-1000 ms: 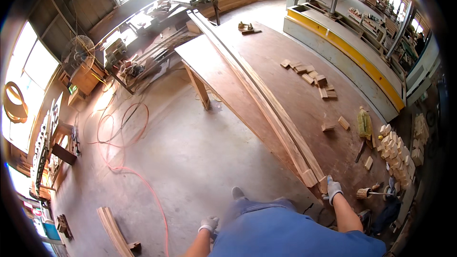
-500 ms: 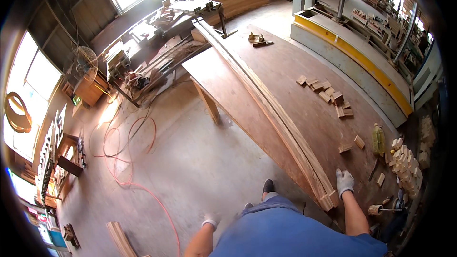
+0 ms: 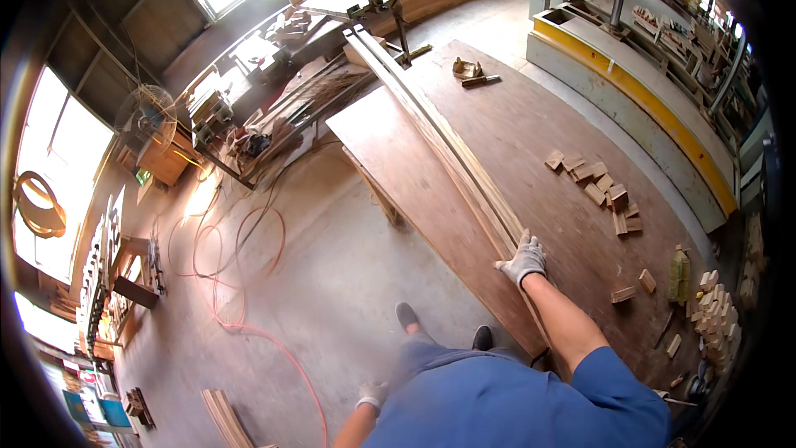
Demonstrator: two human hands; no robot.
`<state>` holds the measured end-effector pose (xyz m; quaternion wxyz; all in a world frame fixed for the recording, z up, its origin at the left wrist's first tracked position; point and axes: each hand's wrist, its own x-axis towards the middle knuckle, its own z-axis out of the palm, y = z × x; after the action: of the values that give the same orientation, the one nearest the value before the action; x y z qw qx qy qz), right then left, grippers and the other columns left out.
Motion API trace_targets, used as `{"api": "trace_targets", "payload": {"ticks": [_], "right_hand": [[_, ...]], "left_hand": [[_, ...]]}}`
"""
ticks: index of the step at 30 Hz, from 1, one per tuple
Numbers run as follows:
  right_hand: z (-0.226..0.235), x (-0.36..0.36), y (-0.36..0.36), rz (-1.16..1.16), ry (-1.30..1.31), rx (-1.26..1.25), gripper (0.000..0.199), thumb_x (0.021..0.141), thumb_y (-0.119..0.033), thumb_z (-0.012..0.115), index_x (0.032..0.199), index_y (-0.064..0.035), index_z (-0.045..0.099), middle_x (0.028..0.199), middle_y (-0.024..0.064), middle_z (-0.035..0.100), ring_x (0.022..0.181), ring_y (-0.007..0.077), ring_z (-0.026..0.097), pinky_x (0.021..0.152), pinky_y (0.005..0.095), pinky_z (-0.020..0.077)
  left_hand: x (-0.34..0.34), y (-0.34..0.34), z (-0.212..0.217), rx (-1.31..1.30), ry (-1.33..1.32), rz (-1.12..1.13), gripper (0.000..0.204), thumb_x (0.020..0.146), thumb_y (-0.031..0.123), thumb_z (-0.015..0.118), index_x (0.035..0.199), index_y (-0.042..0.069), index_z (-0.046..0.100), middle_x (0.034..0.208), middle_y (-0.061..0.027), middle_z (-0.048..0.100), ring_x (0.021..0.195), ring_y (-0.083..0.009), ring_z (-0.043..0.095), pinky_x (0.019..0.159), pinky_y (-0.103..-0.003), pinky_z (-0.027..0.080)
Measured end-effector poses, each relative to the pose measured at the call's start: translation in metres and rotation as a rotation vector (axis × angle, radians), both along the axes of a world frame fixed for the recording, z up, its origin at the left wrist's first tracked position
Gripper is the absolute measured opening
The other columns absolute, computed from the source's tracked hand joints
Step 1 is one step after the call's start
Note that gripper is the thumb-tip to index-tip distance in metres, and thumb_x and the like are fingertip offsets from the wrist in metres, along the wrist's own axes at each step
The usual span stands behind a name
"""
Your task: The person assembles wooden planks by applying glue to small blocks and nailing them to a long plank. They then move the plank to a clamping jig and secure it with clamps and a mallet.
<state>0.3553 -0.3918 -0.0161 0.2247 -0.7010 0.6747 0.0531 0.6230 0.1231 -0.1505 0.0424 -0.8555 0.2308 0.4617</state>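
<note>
Long pale wooden strips (image 3: 448,145) lie side by side across a brown tabletop (image 3: 564,257). My gloved right hand (image 3: 524,263) grips across them from above near their close end, its thumb at the left edge and the fingers toward the right. The right forearm covers part of the strips behind the hand. At my left side, over the floor, hangs my gloved left hand (image 3: 372,395). Its fingers are blurred, and nothing can be made out in it.
Several small wood blocks (image 3: 595,191) lie on the table, near a yellowish bottle (image 3: 679,278) and a block stack (image 3: 715,311). A red hose (image 3: 274,338) crosses the floor. At the right stands a machine with a yellow rail (image 3: 638,104); boards (image 3: 222,416) lie lower left.
My right hand has moved from the tabletop beside the strips' near end onto the strips, farther along them. My feet have shifted and the view has turned slightly. The left hand still hangs low.
</note>
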Motion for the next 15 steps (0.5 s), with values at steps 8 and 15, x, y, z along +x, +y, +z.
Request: {"api": "trace_targets", "payload": {"ticks": [8, 15], "right_hand": [[-0.007, 0.073, -0.055, -0.109, 0.102, -0.015, 0.144, 0.066, -0.055, 0.099, 0.172, -0.0043, 0.014, 0.167, 0.0224, 0.038, 0.153, 0.0394, 0.041, 0.125, 0.0545, 0.0365], [0.002, 0.119, -0.094, -0.232, 0.163, 0.046, 0.143, 0.068, -0.064, 0.094, 0.172, -0.0052, 0.016, 0.167, 0.0235, 0.040, 0.155, 0.0392, 0.040, 0.127, 0.0529, 0.0334]], "left_hand": [[0.122, -0.032, -0.086, -0.019, -0.031, 0.016, 0.056, 0.100, 0.058, 0.061, 0.134, 0.017, 0.076, 0.129, -0.0188, 0.076, 0.118, -0.0375, 0.073, 0.102, -0.049, 0.057], [0.262, -0.131, -0.033, -0.156, 0.179, 0.500, 0.034, 0.102, 0.033, 0.071, 0.128, 0.011, 0.077, 0.108, -0.0085, 0.079, 0.088, -0.0183, 0.072, 0.078, -0.036, 0.059]]}}
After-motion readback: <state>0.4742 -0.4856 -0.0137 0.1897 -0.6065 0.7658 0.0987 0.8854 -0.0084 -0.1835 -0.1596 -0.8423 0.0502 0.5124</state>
